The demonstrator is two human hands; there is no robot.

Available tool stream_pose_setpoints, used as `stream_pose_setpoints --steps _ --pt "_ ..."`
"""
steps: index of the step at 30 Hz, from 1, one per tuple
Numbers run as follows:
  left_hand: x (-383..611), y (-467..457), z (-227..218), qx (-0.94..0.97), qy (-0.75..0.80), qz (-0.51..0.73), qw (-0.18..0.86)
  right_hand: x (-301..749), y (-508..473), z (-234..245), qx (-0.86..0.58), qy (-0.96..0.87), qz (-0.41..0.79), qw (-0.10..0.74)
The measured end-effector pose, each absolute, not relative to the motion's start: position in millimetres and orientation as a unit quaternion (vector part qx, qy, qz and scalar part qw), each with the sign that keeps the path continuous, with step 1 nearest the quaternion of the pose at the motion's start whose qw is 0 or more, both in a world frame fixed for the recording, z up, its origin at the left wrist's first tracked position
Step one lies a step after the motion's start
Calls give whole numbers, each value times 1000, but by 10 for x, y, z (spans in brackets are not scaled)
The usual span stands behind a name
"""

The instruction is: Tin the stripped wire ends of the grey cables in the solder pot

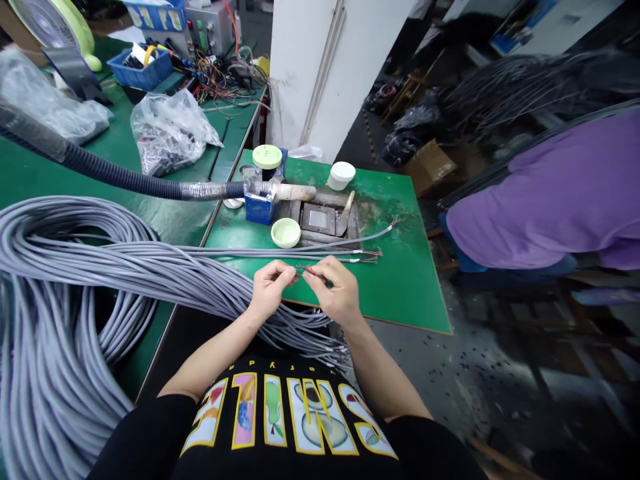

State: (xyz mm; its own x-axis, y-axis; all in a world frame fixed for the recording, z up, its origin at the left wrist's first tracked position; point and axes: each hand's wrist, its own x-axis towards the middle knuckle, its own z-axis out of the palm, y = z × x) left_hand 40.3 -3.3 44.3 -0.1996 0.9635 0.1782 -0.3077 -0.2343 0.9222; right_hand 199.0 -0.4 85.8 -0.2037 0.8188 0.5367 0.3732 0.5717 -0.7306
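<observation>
My left hand (270, 285) and my right hand (336, 288) are close together over the front edge of a small green table (400, 267). Both pinch the thin coloured wires (306, 270) at the stripped end of one grey cable. A thick bundle of grey cables (100, 260) runs from the left across my lap under my hands. Several more cables lie on the table just beyond my fingers, their stripped ends (373, 255) pointing right.
A metal solder pot (320, 219) sits behind the cables with a pale green lid (285, 233), a white cup (341, 175) and a blue box (260, 203). A corrugated hose (115, 175) reaches it from the left. A person in purple (550, 193) bends at right.
</observation>
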Motion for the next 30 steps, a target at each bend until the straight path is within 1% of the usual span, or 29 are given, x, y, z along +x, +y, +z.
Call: stream_pose_setpoints --steps 3,5,7,10,12,14,16,18,22,30 --pt "106 53 417 361 423 728 400 2099 136 902 -434 -717 210 503" --pt "-65 90 388 380 470 722 337 2136 309 940 -448 -725 207 481" --pt "-143 103 340 455 519 658 302 2091 544 973 -448 -761 214 417" --pt "-116 95 252 563 549 564 251 1884 940 991 -464 -819 193 276" --pt "-73 86 208 597 551 542 218 1718 1164 982 -485 -843 152 175" --pt "-51 79 184 613 551 530 199 1576 1319 964 -498 -856 108 91" --pt "-52 74 173 625 551 521 187 1476 1403 938 -503 -860 75 30" --pt "-60 71 166 633 549 516 179 1416 1442 905 -506 -861 52 -10" --pt "-65 70 149 641 542 514 177 1371 1480 817 -504 -862 33 -46" --pt "-66 73 135 654 544 499 168 1345 1509 749 -512 -857 31 -52"
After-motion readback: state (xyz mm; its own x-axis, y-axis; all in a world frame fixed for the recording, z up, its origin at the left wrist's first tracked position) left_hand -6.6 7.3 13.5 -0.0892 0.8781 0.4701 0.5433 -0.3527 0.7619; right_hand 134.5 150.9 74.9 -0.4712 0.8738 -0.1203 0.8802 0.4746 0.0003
